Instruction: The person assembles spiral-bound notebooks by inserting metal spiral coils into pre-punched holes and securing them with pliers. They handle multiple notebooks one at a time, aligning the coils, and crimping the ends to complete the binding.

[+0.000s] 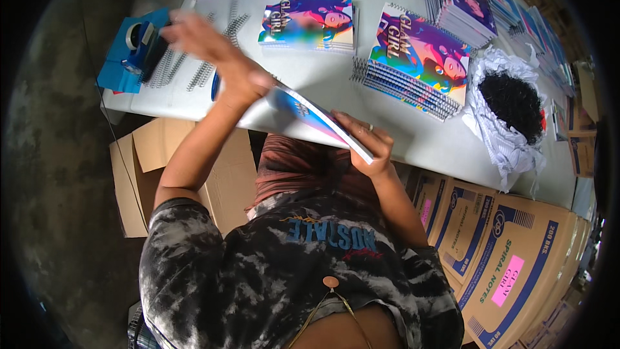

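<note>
In my right hand (374, 142), fingers closed around its near end, is a thin notebook (321, 118) tilted almost edge-on, with a blue and pink cover and white page edge. My left hand (223, 58) is at its far end, with the fingers stretched out and blurred by motion. The heel of that palm is against or very close to the notebook's corner; I cannot tell which. Below the left fingers lie loose metal spiral coils (173, 64). Beyond the held notebook is a small stack of colourful notebooks (307, 22), and a spiral-bound stack (420, 58) sits to its right.
A blue tape dispenser (137, 45) stands on blue sheets at the table's left. More notebook stacks (455, 3) line the back and right. White crumpled wrapping (494, 148) surrounds a tangled black bundle (513, 106). Cardboard boxes (510, 271) stand below right, and an opened carton (226, 174) below left.
</note>
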The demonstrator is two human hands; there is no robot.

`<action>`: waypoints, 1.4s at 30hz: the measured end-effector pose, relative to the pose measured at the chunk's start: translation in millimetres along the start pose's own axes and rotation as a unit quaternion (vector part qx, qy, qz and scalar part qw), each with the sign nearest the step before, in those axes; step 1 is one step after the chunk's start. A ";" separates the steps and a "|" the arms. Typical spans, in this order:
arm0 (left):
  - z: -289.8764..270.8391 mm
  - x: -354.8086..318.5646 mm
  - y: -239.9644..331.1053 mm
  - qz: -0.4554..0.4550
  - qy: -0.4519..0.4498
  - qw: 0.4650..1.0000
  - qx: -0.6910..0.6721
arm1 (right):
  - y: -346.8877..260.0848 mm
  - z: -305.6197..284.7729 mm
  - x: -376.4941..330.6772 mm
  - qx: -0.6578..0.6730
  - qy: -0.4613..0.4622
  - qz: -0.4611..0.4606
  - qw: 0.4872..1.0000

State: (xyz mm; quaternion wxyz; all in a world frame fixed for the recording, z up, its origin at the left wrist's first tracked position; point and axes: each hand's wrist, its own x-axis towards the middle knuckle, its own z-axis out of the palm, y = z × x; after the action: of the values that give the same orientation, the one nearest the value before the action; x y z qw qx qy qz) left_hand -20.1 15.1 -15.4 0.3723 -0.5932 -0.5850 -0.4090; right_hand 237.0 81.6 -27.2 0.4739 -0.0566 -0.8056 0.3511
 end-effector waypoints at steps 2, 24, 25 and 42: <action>-15.4 -54.5 33.8 0.081 -0.160 0.983 -0.026 | 0.9 -0.9 -3.2 -0.012 -0.001 0.000 1.000; -17.9 41.0 39.1 0.041 -0.072 0.995 -0.057 | -14.6 9.6 6.6 0.232 0.036 0.204 0.950; -27.4 40.0 31.0 0.057 -0.226 0.969 -0.087 | -14.2 9.6 8.0 0.224 0.019 0.204 0.953; -16.8 2.5 40.3 0.024 -0.030 0.998 0.040 | -12.0 12.0 7.1 0.051 0.002 0.038 0.998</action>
State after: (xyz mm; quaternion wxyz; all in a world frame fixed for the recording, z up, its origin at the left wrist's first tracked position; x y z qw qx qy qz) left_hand 19.3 -1.0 -5.1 0.3878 -0.6039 -0.5973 -0.3580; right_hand 226.4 69.5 -18.3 0.4642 -0.0639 -0.7829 0.4092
